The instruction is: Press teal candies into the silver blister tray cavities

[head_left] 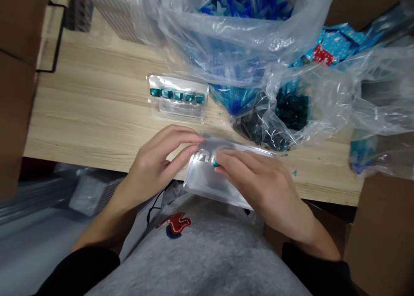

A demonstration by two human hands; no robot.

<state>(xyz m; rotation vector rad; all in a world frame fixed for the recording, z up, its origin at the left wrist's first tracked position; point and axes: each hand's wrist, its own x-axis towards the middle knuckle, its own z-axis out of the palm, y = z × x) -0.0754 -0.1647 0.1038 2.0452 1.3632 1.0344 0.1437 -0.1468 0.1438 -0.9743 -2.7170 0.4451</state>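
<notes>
A clear plastic blister tray (207, 182) lies tilted over the table's front edge, close to my body. My left hand (158, 160) pinches its upper left corner between thumb and fingers. With my right hand (258, 179) I hold a small green translucent block (216, 161) at one of the tray's moulded pockets; my fingers cover most of the block. Left of it, another pocket (203, 155) shows no green. Farther back, a second blister tray (181, 111) carries a row of several green blocks (178, 96).
A large clear bag (239, 33) of blue star-like pieces stands at the back. To its right, an open bag (293, 110) holds dark green blocks. Small green scraps (294, 172) dot the wooden table (90, 102). Cardboard boxes (381, 231) flank the table.
</notes>
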